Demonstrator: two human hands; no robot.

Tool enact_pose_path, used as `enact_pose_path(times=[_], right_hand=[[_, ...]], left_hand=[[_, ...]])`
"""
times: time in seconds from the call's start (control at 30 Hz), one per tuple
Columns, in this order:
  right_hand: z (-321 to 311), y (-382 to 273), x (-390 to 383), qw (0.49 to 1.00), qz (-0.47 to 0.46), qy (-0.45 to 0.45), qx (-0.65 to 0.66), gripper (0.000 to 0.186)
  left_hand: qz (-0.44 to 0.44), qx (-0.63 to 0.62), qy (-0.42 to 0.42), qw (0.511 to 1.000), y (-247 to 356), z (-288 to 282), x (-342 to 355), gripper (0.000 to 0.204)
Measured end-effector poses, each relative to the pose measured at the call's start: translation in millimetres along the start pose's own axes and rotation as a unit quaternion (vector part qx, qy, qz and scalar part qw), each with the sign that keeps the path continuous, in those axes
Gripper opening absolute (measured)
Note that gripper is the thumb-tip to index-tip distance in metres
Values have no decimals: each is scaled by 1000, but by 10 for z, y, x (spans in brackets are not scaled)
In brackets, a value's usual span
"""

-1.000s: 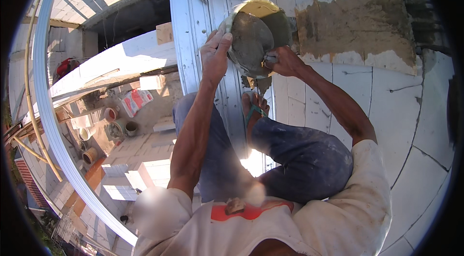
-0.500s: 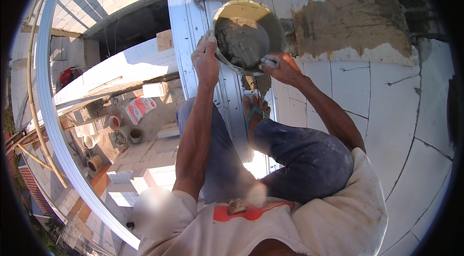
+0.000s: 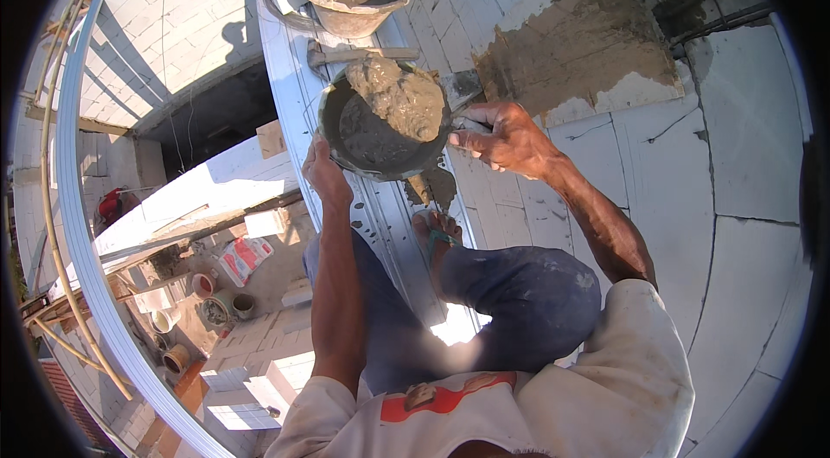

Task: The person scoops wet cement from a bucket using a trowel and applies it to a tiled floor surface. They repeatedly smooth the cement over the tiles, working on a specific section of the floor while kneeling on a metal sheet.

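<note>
A heap of wet grey mortar (image 3: 399, 99) rides over the mouth of a round bucket (image 3: 393, 173), hiding the blade of the trowel under it. My right hand (image 3: 508, 143) is closed round the trowel's handle (image 3: 458, 125), at the bucket's right side. At the left rim, my left hand (image 3: 327, 174) grips the bucket, its fingers partly hidden. More mortar (image 3: 372, 131) lies inside the bucket, which sits on a ribbed metal plank beside my sandalled foot (image 3: 437, 232).
Beyond the bucket lies a hammer (image 3: 367, 54); farther off stands a larger mortar bucket (image 3: 346, 22) with a thin yellow stick. A mortar-smeared board (image 3: 575, 43) rests on pale blocks at right. Left of the plank (image 3: 380, 225), the drop shows a lower floor with buckets and blocks.
My right hand has lifted the trowel from inside the bucket, bringing up a heap of mortar. The left hand still holds the rim. The view has shifted, showing more of the far bucket.
</note>
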State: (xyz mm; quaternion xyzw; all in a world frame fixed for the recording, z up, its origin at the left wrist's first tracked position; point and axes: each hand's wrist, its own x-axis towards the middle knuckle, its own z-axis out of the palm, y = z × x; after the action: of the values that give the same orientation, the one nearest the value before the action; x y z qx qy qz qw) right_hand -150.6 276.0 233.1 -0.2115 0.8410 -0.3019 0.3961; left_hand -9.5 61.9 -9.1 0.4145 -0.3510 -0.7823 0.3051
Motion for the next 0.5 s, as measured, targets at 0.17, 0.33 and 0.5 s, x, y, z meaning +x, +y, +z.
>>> enact_pose_path(times=[0.17,0.33,0.5], right_hand=[[-774,-434,-651,995,4,84,57,40],[-1941,-193,-1316,946,-41,202,250,43],[-1958,-149,-1471,892,-111,326,292,40]], left_hand=[[6,-8,9,1000,104,-75,-25,40],[6,3,-8,1000,-81,43,-5,39],[35,38,-28,998,-86,-107,91,42]])
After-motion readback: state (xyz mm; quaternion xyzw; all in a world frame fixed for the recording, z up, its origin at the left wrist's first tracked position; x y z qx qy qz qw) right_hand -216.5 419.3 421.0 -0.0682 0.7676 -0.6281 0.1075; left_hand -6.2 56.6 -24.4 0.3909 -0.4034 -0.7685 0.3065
